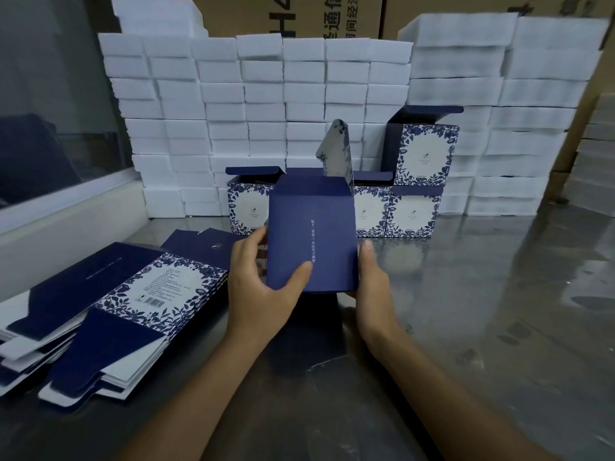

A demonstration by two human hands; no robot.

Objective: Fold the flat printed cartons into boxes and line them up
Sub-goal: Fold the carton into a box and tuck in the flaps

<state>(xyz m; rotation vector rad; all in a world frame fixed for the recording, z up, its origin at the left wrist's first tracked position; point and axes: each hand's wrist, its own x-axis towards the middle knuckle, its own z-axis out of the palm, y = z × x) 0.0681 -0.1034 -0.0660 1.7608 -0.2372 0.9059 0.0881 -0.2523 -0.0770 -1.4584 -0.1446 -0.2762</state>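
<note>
Navy carton (312, 234), half-erected with one flap upright, is gripped between the left hand (263, 287) and right hand (372, 284) above the steel table's (482, 311) middle; flat cartons (109, 311) lie stacked at its left edge.

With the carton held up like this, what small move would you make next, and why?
Probably set it down in the row. Both hands, left and right, hold the carton already squared into a box, top flap standing open like those on the finished boxes behind. Its bottom is hidden, so check that it is closed first.
</note>
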